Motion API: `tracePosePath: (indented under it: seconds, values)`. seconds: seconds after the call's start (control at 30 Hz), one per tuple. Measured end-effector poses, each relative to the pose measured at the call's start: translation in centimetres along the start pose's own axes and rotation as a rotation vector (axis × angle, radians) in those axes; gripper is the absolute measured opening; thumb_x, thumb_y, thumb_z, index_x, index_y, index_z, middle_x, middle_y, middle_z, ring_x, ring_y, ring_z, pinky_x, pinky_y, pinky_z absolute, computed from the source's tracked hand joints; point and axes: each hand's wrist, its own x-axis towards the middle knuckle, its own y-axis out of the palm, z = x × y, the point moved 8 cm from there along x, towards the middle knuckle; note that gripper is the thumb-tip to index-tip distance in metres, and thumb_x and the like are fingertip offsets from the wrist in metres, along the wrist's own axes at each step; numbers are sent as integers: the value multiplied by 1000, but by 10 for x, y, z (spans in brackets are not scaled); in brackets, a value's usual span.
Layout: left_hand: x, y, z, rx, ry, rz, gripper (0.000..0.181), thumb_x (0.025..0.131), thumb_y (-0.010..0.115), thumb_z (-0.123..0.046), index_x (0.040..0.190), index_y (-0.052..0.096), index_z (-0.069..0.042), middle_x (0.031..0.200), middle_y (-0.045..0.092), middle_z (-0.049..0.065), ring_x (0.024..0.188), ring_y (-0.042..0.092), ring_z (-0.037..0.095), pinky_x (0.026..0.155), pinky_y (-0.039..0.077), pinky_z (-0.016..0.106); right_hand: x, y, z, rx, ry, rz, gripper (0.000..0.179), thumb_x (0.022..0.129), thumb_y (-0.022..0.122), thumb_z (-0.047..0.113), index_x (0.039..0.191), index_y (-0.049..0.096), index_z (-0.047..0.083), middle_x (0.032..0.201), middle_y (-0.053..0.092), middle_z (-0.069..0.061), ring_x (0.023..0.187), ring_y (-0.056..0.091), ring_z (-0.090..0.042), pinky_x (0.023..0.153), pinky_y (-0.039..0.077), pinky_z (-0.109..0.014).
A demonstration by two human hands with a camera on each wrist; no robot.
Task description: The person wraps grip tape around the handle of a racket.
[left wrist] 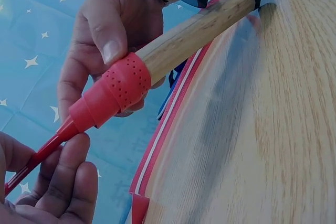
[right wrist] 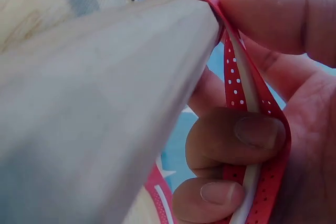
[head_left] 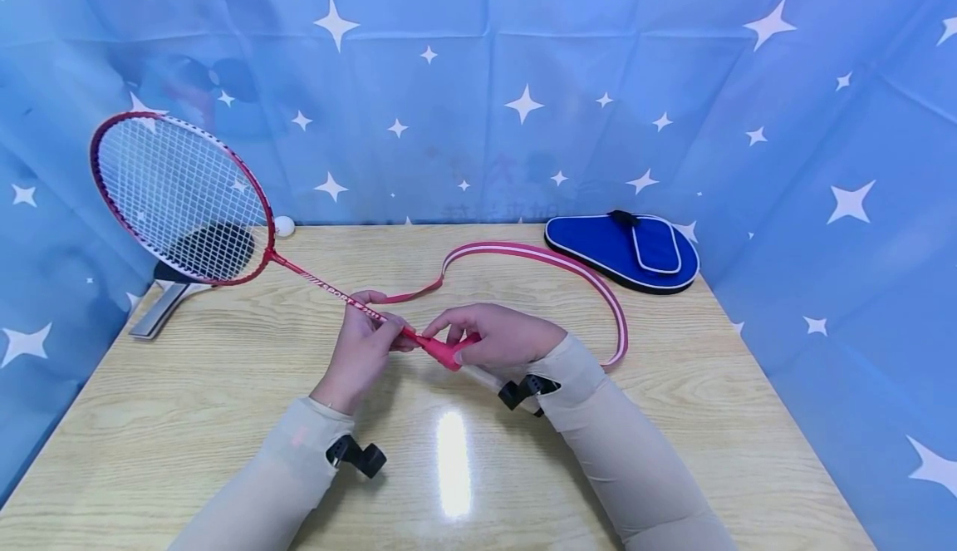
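Note:
A red badminton racket (head_left: 312,280) is held above the table, its head to the upper left. My left hand (head_left: 360,360) grips the shaft just ahead of the handle. In the left wrist view, perforated red grip tape (left wrist: 126,81) wraps the shaft end of the wooden handle (left wrist: 194,34), whose butt end is bare. My right hand (head_left: 499,336) presses its thumb at the wrap; in the right wrist view its fingers curl round the tape strip (right wrist: 272,177), which has a pale middle stripe. The long free tape loops over the table behind both hands.
A table tennis bat (head_left: 159,312) lies at the table's left edge, partly behind the racket strings. Near it is a white ball (head_left: 284,226). A blue bat case (head_left: 598,239) lies at the back right. Blue star-patterned curtains (head_left: 449,160) border the wooden table (head_left: 673,418).

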Motion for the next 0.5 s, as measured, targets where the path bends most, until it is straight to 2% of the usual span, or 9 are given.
tracePosePath:
  seconds: [0.13,0.27,0.5]
  values:
    - [0,0,-1,3,1,9,38,107,49,1,137,27,-2,102,72,31,75,75,18,80,65,30,0,-1,-1,12,-1,4,51,95,77,10,138,67,35,105,74,9,89,64,-23,69,50,-31]
    - [0,0,0,-1,-6,10,39,107,49,0,138,26,-2,102,72,29,76,75,16,81,64,29,-1,-2,-1,-4,7,-9,50,94,78,12,138,67,34,105,74,9,91,63,-23,71,52,-33]
    - [0,-1,0,-13,-3,15,40,106,48,0,139,25,0,101,73,27,77,75,17,81,64,30,0,-3,-1,-15,27,-22,55,93,82,16,143,63,29,101,74,9,92,66,-20,84,57,-37]
